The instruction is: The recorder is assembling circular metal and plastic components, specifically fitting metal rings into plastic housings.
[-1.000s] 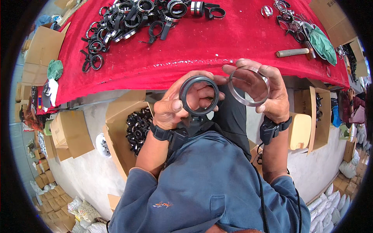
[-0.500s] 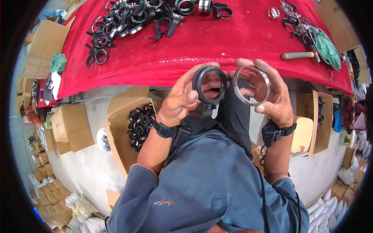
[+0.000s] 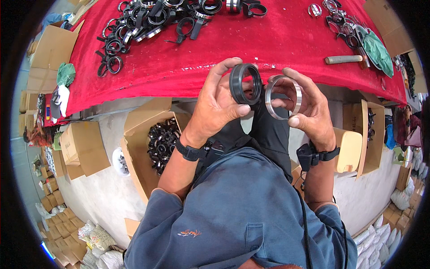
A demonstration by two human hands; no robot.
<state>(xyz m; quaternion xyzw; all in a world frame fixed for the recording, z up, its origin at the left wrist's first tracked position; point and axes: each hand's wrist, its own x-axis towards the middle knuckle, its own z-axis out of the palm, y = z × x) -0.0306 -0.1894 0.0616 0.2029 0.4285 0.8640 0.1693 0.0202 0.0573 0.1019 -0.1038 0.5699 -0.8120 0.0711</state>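
Observation:
My left hand grips a black ring with a grooved outer wall, thumb on its near side and fingers around its far side. My right hand holds a thin, shiny metal ring between thumb and fingers. The two rings are side by side above my lap, close together, both tilted with their openings partly toward me. Some fingertips of each hand are seen through or behind the rings.
A red cloth-covered table lies ahead. On it are a pile of black and metal rings, a hammer, a green cloth and loose metal rings. An open carton of black parts stands at left, a yellowish container at right.
My left hand has moved slightly up and right, turning the black ring more edge-on. The metal ring has shifted left and tilted, so the two rings are closer together.

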